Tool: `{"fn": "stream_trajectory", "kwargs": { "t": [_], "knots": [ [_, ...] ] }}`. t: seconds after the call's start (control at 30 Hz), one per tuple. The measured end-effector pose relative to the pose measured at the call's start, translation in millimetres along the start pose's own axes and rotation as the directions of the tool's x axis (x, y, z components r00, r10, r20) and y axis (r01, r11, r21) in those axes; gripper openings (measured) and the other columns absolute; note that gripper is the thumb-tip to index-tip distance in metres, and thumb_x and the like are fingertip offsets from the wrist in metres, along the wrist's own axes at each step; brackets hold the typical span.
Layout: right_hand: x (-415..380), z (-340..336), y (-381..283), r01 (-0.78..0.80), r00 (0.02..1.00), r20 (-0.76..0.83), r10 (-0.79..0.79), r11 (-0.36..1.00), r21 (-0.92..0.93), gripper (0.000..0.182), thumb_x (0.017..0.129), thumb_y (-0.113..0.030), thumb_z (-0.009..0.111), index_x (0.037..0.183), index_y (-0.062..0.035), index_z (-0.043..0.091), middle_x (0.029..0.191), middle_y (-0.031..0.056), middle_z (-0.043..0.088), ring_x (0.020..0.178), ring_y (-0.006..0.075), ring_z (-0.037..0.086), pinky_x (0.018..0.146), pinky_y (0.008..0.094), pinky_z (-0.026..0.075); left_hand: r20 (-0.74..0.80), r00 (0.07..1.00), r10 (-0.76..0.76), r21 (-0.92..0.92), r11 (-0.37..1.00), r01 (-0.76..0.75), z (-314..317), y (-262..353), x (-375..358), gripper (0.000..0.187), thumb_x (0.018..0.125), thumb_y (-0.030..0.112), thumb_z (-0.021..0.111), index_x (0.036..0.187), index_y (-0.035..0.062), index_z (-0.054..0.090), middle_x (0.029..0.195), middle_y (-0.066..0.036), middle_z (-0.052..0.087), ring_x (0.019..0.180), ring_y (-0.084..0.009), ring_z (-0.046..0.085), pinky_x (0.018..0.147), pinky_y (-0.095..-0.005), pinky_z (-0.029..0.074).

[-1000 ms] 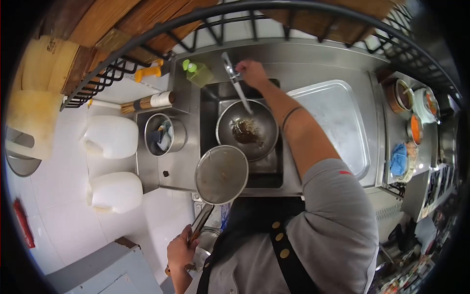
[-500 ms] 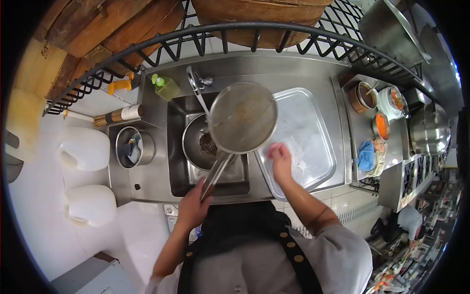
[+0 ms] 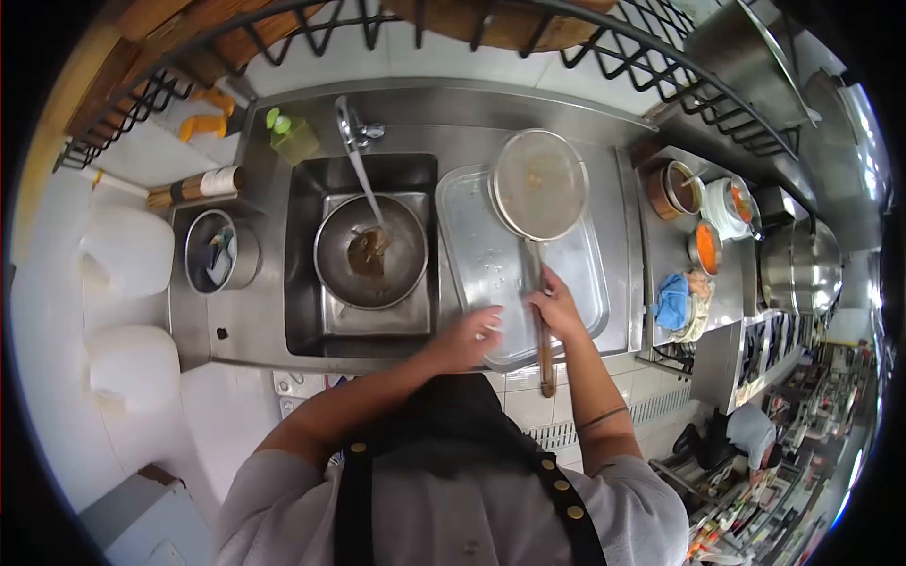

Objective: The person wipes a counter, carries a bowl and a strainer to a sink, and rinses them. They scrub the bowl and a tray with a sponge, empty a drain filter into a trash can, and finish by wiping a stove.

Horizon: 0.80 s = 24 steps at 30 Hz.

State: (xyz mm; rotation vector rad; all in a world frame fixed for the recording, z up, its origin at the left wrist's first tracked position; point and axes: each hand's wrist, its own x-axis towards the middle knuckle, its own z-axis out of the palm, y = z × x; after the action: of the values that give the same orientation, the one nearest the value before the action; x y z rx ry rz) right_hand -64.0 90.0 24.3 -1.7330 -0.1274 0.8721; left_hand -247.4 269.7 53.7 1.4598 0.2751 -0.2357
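Note:
My right hand (image 3: 559, 307) is closed round the wooden handle of a large round sieve (image 3: 540, 179). The sieve's mesh has a few orange-brown bits on it and lies over the far part of a metal tray (image 3: 477, 274) to the right of the sink. My left hand (image 3: 470, 338) is over the tray's near left corner, slightly blurred, its fingers loosely apart and holding nothing. In the sink (image 3: 307, 321) sits a metal bowl (image 3: 330, 250) with a dark brown heap (image 3: 368, 255) in it, under the running faucet (image 3: 351, 141).
A green soap bottle (image 3: 294, 140) stands behind the sink; a steel pot (image 3: 245, 259) holding cloths is at its left. To the right are a pan of orange food (image 3: 705, 247), a blue cloth (image 3: 671, 302) and a large steel wok (image 3: 802, 269). A black rack (image 3: 604, 57) hangs above.
The sieve has moved right, from above the sink bowl to over the tray. Its handle has passed from my left hand to my right, and the bowl now shows fully.

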Motion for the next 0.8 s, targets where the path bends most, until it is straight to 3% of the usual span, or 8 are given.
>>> {"fn": "stream_trajectory", "kwargs": {
  "t": [0.03, 0.1, 0.2, 0.3, 0.43, 0.5, 0.63, 0.8],
  "knots": [
    [14.8, -23.3, 47.4, 0.132, 0.984, -0.091, -0.155, 0.967, -0.217, 0.076, 0.083, -0.008, 0.071, 0.152, 0.0021, 0.041, 0.125, 0.0174, 0.062, 0.098, 0.0213, 0.064, 0.081, 0.0325, 0.054, -0.193, 0.958, 0.212, 0.136, 0.973, -0.188, -12.0, -34.6, -3.6, 0.045, 0.095, 0.014, 0.069, 0.136, 0.0013, 0.056, 0.125, -0.013, 0.067, 0.107, -0.0172, 0.067, 0.09, -0.0295, 0.054],
    [8.1, -44.7, 61.6, 0.132, 0.968, -0.144, -0.208, 0.9, -0.415, 0.066, 0.083, -0.013, 0.074, 0.143, 0.0036, 0.051, 0.125, 0.0213, 0.063, 0.101, 0.0251, 0.065, 0.084, 0.0348, 0.054, -0.478, 0.842, 0.248, 0.345, 0.935, -0.08, -56.7, -68.9, -15.4, 0.038, 0.095, 0.017, 0.066, 0.129, 0.0016, 0.06, 0.119, -0.015, 0.07, 0.104, -0.0225, 0.069, 0.092, -0.0336, 0.053],
    [-27.1, -28.8, 12.5, 0.177, 0.921, -0.134, -0.365, 0.701, -0.69, 0.056, 0.084, -0.003, 0.072, 0.137, 0.0047, 0.056, 0.121, 0.0232, 0.065, 0.103, 0.0325, 0.067, 0.086, 0.0372, 0.054, -0.79, 0.565, -0.238, 0.097, 0.862, 0.498, -137.4, -115.7, -40.0, 0.049, 0.093, 0.014, 0.065, 0.139, 0.0035, 0.054, 0.12, -0.019, 0.069, 0.111, -0.0262, 0.067, 0.094, -0.0342, 0.052],
    [-26.7, -33.1, 19.9, 0.238, 0.865, -0.062, -0.499, 0.516, -0.823, 0.052, 0.084, -0.005, 0.072, 0.133, 0.0037, 0.06, 0.122, 0.0239, 0.065, 0.106, 0.0385, 0.066, 0.091, 0.0411, 0.053, -0.866, 0.268, -0.422, -0.202, 0.786, 0.584, -207.6, -231.7, -45.7, 0.065, 0.094, 0.013, 0.064, 0.154, 0.0086, 0.04, 0.132, -0.018, 0.063, 0.117, -0.03, 0.065, 0.09, -0.036, 0.055],
    [-32.2, -4.3, -23.3, 0.194, 0.865, -0.079, -0.495, 0.477, -0.857, 0.045, 0.083, -0.003, 0.07, 0.126, 0.0026, 0.063, 0.124, 0.0257, 0.064, 0.112, 0.0413, 0.064, 0.098, 0.0454, 0.051, -0.788, 0.326, -0.523, -0.344, 0.813, 0.47, -231.0, -284.2, -42.8, 0.059, 0.099, 0.021, 0.058, 0.153, 0.0094, 0.039, 0.139, -0.021, 0.059, 0.118, -0.04, 0.064, 0.095, -0.0442, 0.056],
    [-29.6, 13.1, -37.9, 0.228, 0.764, -0.078, -0.641, 0.381, -0.896, 0.043, 0.083, -0.001, 0.069, 0.126, 0.0005, 0.064, 0.123, 0.0242, 0.065, 0.115, 0.0409, 0.062, 0.1, 0.0446, 0.05, -0.689, 0.394, -0.609, -0.463, 0.787, 0.407, -207.6, -190.9, -46.6, 0.06, 0.099, 0.022, 0.058, 0.153, 0.0078, 0.036, 0.144, -0.018, 0.054, 0.117, -0.0353, 0.065, 0.088, -0.0408, 0.061],
    [-19.9, 77.1, -68.9, 0.468, 0.718, 0.084, -0.691, 0.39, -0.793, 0.04, 0.084, -0.006, 0.069, 0.123, 0.0005, 0.064, 0.124, 0.0239, 0.064, 0.117, 0.0409, 0.061, 0.102, 0.0448, 0.049, -0.615, 0.383, -0.69, -0.708, 0.697, 0.118, -197.5, -242.1, -13.6, 0.059, 0.097, 0.017, 0.06, 0.15, 0.0045, 0.036, 0.137, -0.015, 0.057, 0.111, -0.03, 0.068, 0.077, -0.0384, 0.064],
    [-4.6, 170.3, -71.5, 0.569, 0.81, 0.367, -0.457, 0.466, -0.677, 0.054, 0.086, -0.018, 0.072, 0.134, 0.0021, 0.058, 0.124, 0.0263, 0.064, 0.116, 0.041, 0.062, 0.102, 0.0427, 0.049, -0.348, 0.562, -0.75, -0.904, 0.427, 0.01, -221.6, -255.3, -20.0, 0.021, 0.092, 0.006, 0.058, 0.113, 0.0028, 0.056, 0.116, -0.01, 0.062, 0.097, -0.0219, 0.068, 0.042, -0.018, 0.043]
  ]
}}
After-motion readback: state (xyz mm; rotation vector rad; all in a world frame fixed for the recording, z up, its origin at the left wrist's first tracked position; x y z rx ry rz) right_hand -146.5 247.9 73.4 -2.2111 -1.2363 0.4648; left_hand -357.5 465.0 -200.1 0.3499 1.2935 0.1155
